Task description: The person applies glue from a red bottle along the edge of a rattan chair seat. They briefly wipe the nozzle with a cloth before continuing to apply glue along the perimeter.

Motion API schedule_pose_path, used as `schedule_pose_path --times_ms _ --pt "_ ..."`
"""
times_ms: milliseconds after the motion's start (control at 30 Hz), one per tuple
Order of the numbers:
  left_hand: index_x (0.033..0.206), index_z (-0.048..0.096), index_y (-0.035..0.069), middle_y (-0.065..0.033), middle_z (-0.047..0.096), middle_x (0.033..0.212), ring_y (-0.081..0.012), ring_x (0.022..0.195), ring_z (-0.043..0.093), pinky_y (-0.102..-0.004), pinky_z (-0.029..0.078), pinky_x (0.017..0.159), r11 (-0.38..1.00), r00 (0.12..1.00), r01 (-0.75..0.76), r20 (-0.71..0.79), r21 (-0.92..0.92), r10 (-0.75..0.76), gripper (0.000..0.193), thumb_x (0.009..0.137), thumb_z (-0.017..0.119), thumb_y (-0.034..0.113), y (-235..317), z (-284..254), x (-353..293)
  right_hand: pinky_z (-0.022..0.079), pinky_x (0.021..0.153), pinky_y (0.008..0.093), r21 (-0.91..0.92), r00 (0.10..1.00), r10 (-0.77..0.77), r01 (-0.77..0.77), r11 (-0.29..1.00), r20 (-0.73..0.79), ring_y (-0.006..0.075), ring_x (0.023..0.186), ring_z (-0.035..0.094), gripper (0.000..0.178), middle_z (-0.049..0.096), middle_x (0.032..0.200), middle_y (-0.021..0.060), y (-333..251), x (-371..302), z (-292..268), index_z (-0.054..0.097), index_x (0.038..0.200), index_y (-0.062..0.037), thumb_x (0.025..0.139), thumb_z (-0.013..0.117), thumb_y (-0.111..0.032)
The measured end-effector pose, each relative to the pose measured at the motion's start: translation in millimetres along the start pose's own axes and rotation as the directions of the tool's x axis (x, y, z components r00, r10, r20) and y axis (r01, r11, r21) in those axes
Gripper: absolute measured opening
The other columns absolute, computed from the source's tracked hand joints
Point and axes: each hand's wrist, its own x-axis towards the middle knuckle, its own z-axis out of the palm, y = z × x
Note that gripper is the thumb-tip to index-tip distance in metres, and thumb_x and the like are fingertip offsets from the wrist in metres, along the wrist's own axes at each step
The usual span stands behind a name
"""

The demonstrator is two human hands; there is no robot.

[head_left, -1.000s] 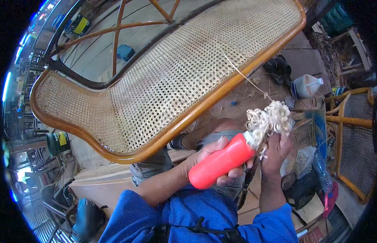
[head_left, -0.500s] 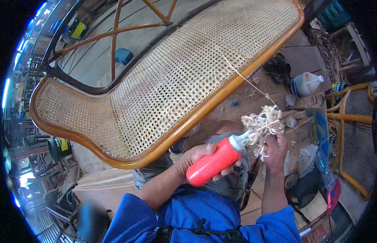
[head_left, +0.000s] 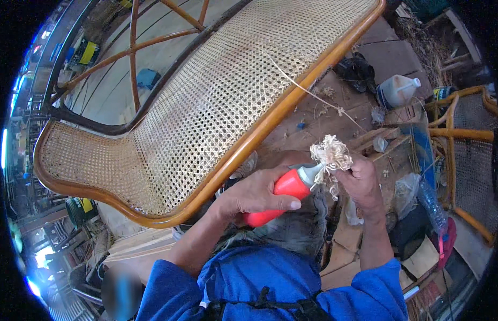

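My left hand (head_left: 254, 193) is wrapped round a red squeeze bottle (head_left: 292, 184) with a pale grey nozzle, its tip up against a tangled tuft of cream-coloured fibre strands (head_left: 331, 152). That tuft is pinched in my right hand (head_left: 361, 179), to the right of the bottle. Beyond both hands stands a curved seat of woven cane (head_left: 217, 96), edged by a brown rattan frame (head_left: 243, 155). One loose strand (head_left: 300, 85) runs from the weave across the frame toward the lower right.
A whitish jug (head_left: 397, 91) and dark shoes (head_left: 356, 72) are at the right. Further right stands another rattan piece (head_left: 451, 155). Clear plastic bags (head_left: 407, 192) and a plastic bottle (head_left: 434, 208) lie nearer. Cardboard and wood pieces (head_left: 136, 246) are at the lower left.
The bottle has shifted left and up slightly, and my left thumb now lies along its near side. My right hand has turned, with the tuft moved a little left. The whole view has shifted.
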Motion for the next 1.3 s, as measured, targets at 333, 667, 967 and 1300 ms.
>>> schedule_pose_path --times_ms 333,667,967,1300 --pt "0.121 0.047 0.004 -0.0201 0.062 0.097 -0.0329 0.091 0.061 -0.0395 0.046 0.082 0.929 0.990 0.099 -0.130 0.358 -0.056 0.071 0.067 0.072 0.043 14.9 3.1 -5.5 0.047 0.072 0.0356 -0.209 0.952 -0.236 0.194 0.959 -0.197 0.0313 0.083 0.060 0.018 0.061 0.089 0.0162 6.0 0.9 25.9 0.060 0.098 -0.0018 0.081 0.053 -0.005" --pt "0.127 0.045 0.006 -0.0119 0.058 0.113 -0.0231 0.105 0.054 -0.0349 0.040 0.093 0.990 0.987 -0.088 -0.123 0.108 0.101 0.078 0.064 0.079 0.037 -21.7 4.8 3.3 0.044 0.057 0.0221 0.628 0.922 0.373 -0.231 0.743 -0.102 0.0038 0.065 0.053 0.019 0.060 0.077 -0.0009 -1.7 -10.4 45.2 0.060 0.095 -0.0027 0.090 0.049 -0.017" --pt "0.122 0.047 0.005 -0.0127 0.056 0.112 -0.0251 0.105 0.053 -0.0354 0.041 0.092 0.972 0.957 -0.222 -0.174 0.075 0.232 0.070 0.064 0.079 0.025 -22.8 6.2 3.3 0.048 0.058 0.0217 0.868 0.927 0.374 -0.177 0.464 -0.011 0.0072 0.066 0.059 0.020 0.063 0.082 0.0014 -9.4 -16.6 51.4 0.060 0.098 -0.0027 0.087 0.056 -0.019" --pt "0.124 0.046 0.005 -0.0062 0.054 0.118 -0.0186 0.111 0.049 -0.0326 0.038 0.096 0.957 0.931 -0.291 -0.231 0.005 0.284 0.069 0.065 0.080 0.019 -45.8 11.1 8.1 0.054 0.063 0.0289 0.951 0.939 0.343 -0.100 0.294 -0.008 0.0152 0.074 0.063 0.032 0.063 0.092 0.0100 -5.0 -20.8 58.2 0.054 0.107 0.0014 0.083 0.059 -0.020"
